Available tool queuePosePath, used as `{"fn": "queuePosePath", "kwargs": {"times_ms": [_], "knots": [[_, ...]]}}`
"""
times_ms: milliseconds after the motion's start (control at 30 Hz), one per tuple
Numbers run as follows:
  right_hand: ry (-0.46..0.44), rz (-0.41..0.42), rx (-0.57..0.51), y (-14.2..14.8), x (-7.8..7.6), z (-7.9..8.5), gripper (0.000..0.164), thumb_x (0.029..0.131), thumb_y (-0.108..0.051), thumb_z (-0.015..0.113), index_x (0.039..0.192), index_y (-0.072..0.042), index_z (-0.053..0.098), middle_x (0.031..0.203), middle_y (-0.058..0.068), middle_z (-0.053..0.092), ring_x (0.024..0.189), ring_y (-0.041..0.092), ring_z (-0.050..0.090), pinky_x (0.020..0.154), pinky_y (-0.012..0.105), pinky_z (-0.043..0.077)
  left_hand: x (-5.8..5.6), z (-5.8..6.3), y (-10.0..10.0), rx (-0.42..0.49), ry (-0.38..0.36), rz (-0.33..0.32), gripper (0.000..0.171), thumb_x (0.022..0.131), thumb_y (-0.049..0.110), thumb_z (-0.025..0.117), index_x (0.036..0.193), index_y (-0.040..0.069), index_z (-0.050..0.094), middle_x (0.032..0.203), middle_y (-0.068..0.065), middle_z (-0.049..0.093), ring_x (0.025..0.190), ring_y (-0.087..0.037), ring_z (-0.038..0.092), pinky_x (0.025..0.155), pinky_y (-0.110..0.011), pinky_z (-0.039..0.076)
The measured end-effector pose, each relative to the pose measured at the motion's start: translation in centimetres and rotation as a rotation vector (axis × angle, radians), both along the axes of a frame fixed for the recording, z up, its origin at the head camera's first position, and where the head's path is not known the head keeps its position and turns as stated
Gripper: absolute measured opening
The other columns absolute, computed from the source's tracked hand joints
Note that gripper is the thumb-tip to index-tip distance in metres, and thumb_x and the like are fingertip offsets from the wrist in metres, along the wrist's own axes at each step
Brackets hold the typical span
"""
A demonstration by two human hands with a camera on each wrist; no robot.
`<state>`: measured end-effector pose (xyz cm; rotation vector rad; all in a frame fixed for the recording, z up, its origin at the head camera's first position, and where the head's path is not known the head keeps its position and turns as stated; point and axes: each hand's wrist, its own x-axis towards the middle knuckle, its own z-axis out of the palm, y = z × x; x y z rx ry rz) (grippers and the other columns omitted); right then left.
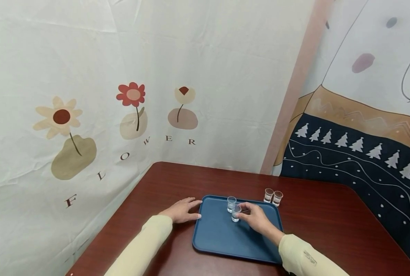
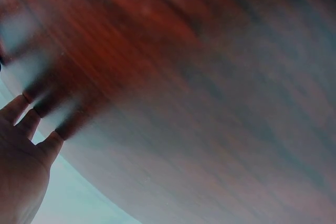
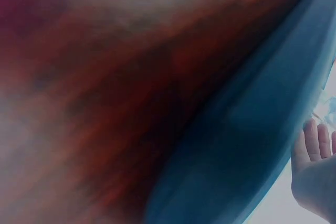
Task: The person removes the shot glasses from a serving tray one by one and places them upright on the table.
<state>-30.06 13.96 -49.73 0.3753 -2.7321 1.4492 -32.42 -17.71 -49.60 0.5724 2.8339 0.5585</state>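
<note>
A blue tray [image 1: 222, 239] lies on the table, with two small clear shot glasses on its far half. My right hand [image 1: 256, 218] pinches the nearer shot glass [image 1: 236, 214] between thumb and fingers, above or on the tray; I cannot tell whether its base touches. Just behind it stands the other shot glass [image 1: 231, 204]. My left hand [image 1: 181, 211] is at the tray's left rim, fingers and thumb extended, the tips at the edge. The left wrist view shows the left hand [image 2: 23, 156] with spread fingers; at the right wrist view's edge, the right hand [image 3: 315, 166] is partly cut off.
Two more shot glasses, one [image 1: 268, 195] beside the other [image 1: 277, 198], stand on the reddish-brown table [image 1: 315, 230] just beyond the tray's far right corner. A white flower-print curtain [image 1: 225, 96] hangs behind and left; a bear-print cloth [image 1: 356, 165] hangs at right.
</note>
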Motion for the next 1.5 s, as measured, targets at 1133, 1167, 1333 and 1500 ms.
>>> {"fn": "queuePosePath", "kwargs": {"times_ms": [1133,1167,1333,1500], "knots": [[0.101,-0.281,-0.014,12.5,-1.0,6.5,0.053,0.095,-0.038,0.069,0.130,0.001,0.061,0.117,0.019,0.067,0.103,0.025,0.059,0.078,0.025,0.049,0.1,0.1,0.2,-0.010,-0.002,0.013,0.068,0.093,0.055,0.063,0.149,0.021,0.047,0.154,-0.015,0.037,0.142,-0.038,0.032,0.110,-0.059,0.030],[0.104,-0.299,-0.005,13.1,-1.2,6.7,0.055,0.095,-0.039,0.068,0.130,0.001,0.060,0.118,0.020,0.066,0.104,0.026,0.058,0.079,0.026,0.048,0.1,0.1,0.2,-0.011,-0.003,0.013,0.068,0.093,0.055,0.062,0.149,0.021,0.046,0.154,-0.015,0.037,0.142,-0.038,0.032,0.110,-0.059,0.030],[0.076,-0.386,0.015,15.4,-1.8,6.9,0.062,0.095,-0.045,0.065,0.133,0.003,0.057,0.123,0.024,0.062,0.107,0.030,0.056,0.079,0.030,0.047,0.2,0.0,0.3,-0.010,-0.008,0.015,0.068,0.093,0.055,0.062,0.150,0.022,0.046,0.154,-0.015,0.037,0.142,-0.038,0.032,0.110,-0.058,0.030],[0.039,-0.454,0.046,16.9,-2.2,5.9,0.062,0.095,-0.044,0.065,0.133,0.004,0.056,0.124,0.026,0.060,0.106,0.033,0.055,0.078,0.035,0.047,0.2,0.1,0.2,-0.006,-0.001,0.019,0.068,0.092,0.055,0.063,0.149,0.021,0.047,0.154,-0.015,0.038,0.142,-0.038,0.032,0.110,-0.059,0.030]]}}
